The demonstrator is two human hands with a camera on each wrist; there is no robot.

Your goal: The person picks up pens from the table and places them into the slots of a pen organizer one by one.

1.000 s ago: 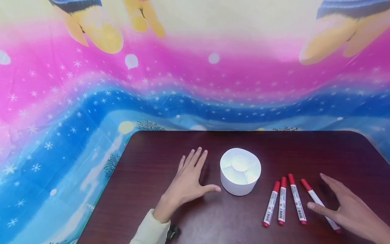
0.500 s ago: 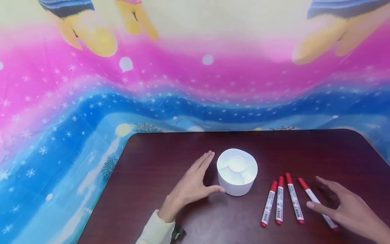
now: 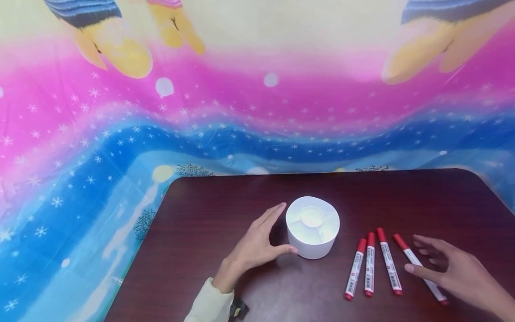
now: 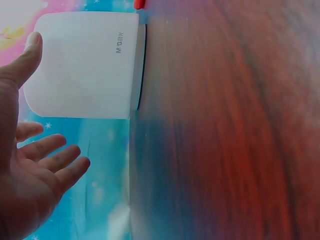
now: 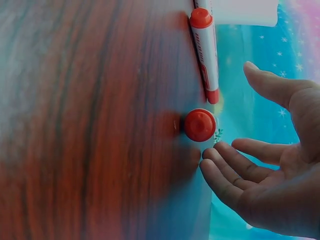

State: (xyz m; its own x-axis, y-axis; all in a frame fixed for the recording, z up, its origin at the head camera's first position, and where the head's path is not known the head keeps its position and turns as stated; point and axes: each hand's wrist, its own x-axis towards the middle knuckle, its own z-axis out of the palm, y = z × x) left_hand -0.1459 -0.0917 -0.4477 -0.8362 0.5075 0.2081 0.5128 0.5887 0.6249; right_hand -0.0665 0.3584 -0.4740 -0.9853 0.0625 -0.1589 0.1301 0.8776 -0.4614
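Note:
A white round pen holder [image 3: 310,251], divided into compartments, stands at the middle of the table. Left of it, my left hand [image 3: 257,243] curves loosely along its side, thumb tip right at the wall. In the left wrist view the fingers of this hand [image 4: 35,175] are extended beside the holder [image 4: 82,65]. My right hand [image 3: 456,270] hovers around the rightmost red-capped marker [image 3: 412,259], thumb and bent fingers on either side of it. The right wrist view shows that marker [image 5: 200,125] end-on, with the fingertips [image 5: 209,155] just beside it and the thumb apart.
Three more red-capped markers lie left of the right hand: a leftmost marker [image 3: 355,270], a middle marker [image 3: 369,268] and a slanted marker [image 3: 389,264]. The dark wood table [image 3: 225,197] ends at the back against a colourful printed cloth [image 3: 241,98].
My left hand has moved right to the pen holder, its spread fingers coming together. The right hand's fingers have bent a little more beside the marker. The head view has shifted slightly.

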